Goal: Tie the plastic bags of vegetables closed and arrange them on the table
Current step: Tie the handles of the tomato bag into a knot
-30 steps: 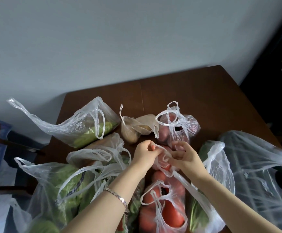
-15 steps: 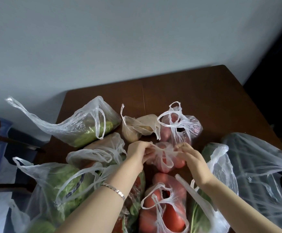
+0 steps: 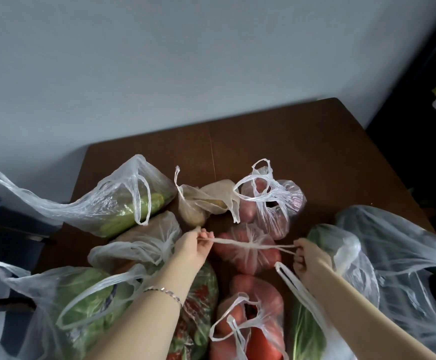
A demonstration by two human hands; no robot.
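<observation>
Clear plastic bags of vegetables (image 3: 123, 203) are crowding the dark brown wooden table (image 3: 289, 152). Midway between the two grips, a small clear bag of red tomatoes (image 3: 248, 258) is sitting. Left hand (image 3: 196, 245) and right hand (image 3: 310, 258) are each pinching one thin twisted handle (image 3: 227, 240), pulling it taut, probably to cinch the knot (image 3: 250, 244) at its neck.

wall (image 3: 185, 61): plain, pale grey | table (image 3: 289, 141): dark brown wood | chair (image 3: 22, 216): far left

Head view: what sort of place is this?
Likely a home dining or kitchen corner: a brown wooden table against a plain wall, loaded with plastic bags of vegetables.
</observation>
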